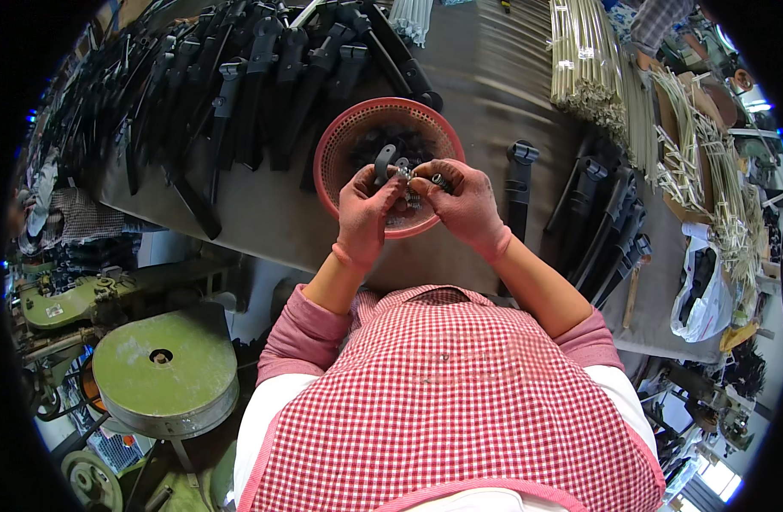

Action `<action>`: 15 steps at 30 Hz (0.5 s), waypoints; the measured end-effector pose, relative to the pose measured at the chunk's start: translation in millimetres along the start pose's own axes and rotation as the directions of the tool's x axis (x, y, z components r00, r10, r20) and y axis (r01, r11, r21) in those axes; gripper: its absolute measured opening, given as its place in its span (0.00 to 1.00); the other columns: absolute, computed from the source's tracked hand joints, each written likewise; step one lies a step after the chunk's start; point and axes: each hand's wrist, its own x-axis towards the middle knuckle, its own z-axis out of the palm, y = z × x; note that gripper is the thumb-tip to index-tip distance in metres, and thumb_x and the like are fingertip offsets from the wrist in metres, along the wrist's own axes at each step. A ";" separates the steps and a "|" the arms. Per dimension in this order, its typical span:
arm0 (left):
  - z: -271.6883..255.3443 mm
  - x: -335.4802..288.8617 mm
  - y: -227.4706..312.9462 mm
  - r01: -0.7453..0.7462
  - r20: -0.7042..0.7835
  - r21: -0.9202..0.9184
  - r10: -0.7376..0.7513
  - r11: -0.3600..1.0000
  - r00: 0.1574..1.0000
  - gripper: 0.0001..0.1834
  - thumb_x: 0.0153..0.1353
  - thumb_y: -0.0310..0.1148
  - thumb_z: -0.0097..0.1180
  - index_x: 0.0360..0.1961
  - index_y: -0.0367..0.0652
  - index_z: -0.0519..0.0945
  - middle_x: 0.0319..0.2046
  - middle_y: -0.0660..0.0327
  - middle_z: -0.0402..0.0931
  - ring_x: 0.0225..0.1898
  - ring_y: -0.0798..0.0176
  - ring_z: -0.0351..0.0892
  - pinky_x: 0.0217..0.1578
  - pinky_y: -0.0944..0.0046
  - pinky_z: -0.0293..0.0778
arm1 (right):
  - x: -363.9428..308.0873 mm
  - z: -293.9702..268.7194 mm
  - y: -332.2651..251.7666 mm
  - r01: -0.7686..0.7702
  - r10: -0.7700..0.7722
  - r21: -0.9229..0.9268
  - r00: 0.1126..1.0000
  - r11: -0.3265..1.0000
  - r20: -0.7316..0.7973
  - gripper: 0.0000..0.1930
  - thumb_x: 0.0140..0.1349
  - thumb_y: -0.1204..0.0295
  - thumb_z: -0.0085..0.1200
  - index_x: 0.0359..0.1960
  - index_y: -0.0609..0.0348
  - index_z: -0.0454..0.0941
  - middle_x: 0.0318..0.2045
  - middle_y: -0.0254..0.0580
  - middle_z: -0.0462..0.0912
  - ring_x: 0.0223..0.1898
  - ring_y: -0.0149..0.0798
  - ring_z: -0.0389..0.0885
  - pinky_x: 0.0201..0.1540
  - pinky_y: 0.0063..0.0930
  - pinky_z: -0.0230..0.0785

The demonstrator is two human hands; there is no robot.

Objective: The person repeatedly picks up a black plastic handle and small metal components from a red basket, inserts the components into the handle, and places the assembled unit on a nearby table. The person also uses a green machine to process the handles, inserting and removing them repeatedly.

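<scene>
Gripping dark curved clip (382,160) in left hand (362,218), arched forward, just left of small metal fitting (403,169) at meeting fingertips, with dark ribbed cylinder (442,183) clasped in right hand (474,207), over red perforated basket (449,130).

This is a workshop: a broad table (481,77) carries heaped black parts (263,60) at eleven o'clock and bundled pale rods (584,64) between one and two, many of a kind together. Worn green machinery (54,305) stands between eight and nine o'clock, near a metal drum (191,375) and a wheel (93,480) at eight, with more machines (720,410) at four. A checked apron (460,384) fills six o'clock, and another person's sleeve (662,21) shows toward two.
</scene>
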 end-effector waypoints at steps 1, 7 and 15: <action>-0.7 0.5 -0.4 0.013 -0.014 -0.023 -0.013 1.000 1.000 0.07 0.66 0.26 0.56 0.45 0.39 0.78 0.31 0.64 0.79 0.27 0.71 0.80 0.29 0.69 0.82 | 1.3 1.9 1.2 0.110 -0.124 -0.192 0.991 0.975 -0.058 0.08 0.66 0.74 0.58 0.44 0.63 0.82 0.34 0.33 0.84 0.33 0.22 0.79 0.36 0.14 0.70; -8.1 12.7 1.7 0.034 -0.134 0.096 -0.021 0.995 0.991 0.08 0.70 0.32 0.53 0.42 0.37 0.79 0.28 0.65 0.77 0.25 0.72 0.79 0.29 0.70 0.82 | 12.3 -2.5 2.3 -0.250 0.301 0.523 0.954 0.815 -0.013 0.07 0.62 0.74 0.62 0.40 0.63 0.82 0.31 0.31 0.83 0.29 0.21 0.77 0.34 0.16 0.72; -5.3 0.7 6.5 -0.067 0.054 0.144 0.060 0.987 0.997 0.13 0.74 0.32 0.46 0.53 0.36 0.75 0.31 0.62 0.76 0.28 0.69 0.81 0.33 0.70 0.82 | 6.5 7.3 -5.7 -0.101 0.142 0.467 0.988 0.879 -0.053 0.06 0.61 0.76 0.63 0.38 0.63 0.84 0.30 0.31 0.83 0.30 0.20 0.77 0.33 0.15 0.71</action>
